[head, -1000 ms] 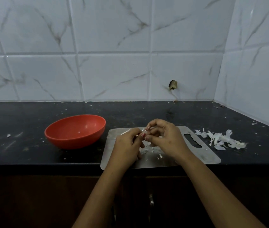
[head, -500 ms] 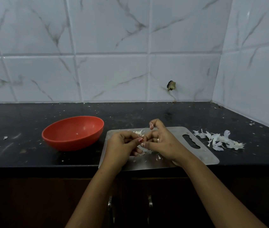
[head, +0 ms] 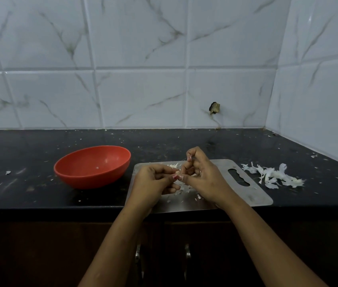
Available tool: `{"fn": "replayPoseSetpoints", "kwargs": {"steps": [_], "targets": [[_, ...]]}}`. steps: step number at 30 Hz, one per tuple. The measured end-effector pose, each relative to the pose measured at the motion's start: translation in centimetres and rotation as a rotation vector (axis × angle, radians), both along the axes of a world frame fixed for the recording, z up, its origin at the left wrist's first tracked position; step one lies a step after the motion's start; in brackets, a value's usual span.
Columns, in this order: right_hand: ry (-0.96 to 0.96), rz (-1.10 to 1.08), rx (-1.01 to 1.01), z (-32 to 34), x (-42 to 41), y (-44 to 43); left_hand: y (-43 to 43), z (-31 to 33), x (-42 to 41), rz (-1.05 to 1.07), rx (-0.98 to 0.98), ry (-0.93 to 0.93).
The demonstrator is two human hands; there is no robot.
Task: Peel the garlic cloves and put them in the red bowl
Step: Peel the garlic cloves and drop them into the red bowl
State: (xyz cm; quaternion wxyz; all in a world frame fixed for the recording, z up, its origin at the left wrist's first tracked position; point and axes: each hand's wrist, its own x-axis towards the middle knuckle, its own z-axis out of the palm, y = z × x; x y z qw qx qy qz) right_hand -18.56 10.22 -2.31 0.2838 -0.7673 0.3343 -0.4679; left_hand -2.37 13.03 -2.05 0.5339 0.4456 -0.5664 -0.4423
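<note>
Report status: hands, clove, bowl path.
Left hand and right hand pinch garlic clove, mostly hidden, over steel board. Red bowl left of board, no cloves seen inside. No obstacle between.

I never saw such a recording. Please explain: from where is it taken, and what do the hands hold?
No machine: a person's two bare hands, filmed by a head-worn camera looking forward and down. The left hand and right hand meet above a flat grey metal cutting board on a black stone counter. They pinch something small and pale, probably a garlic clove, mostly hidden. A round red plastic bowl stands left of the board; white garlic skins lie right of it.
</note>
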Motion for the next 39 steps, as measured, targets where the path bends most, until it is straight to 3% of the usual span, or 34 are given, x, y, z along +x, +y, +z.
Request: {"fn": "replayPoseSetpoints", "kwargs": {"steps": [7, 21, 32, 39], "targets": [[0.058, -0.043, -0.077, 0.0, 0.4, 0.5, 0.22, 0.13, -0.23, 0.013, -0.009, 0.045], [-0.022, -0.149, -0.058, 0.08, 0.18, 0.56, 0.3, 0.03, -0.17, -0.001, -0.007, 0.056], [0.105, -0.163, -0.176, -0.24, 0.5, 0.65, 0.08, -0.16, -0.17, 0.039, -0.022, 0.001], [0.079, -0.153, -0.148, -0.34, 0.31, 0.65, -0.12, -0.34, -0.1, 0.07, -0.012, 0.06]]}}
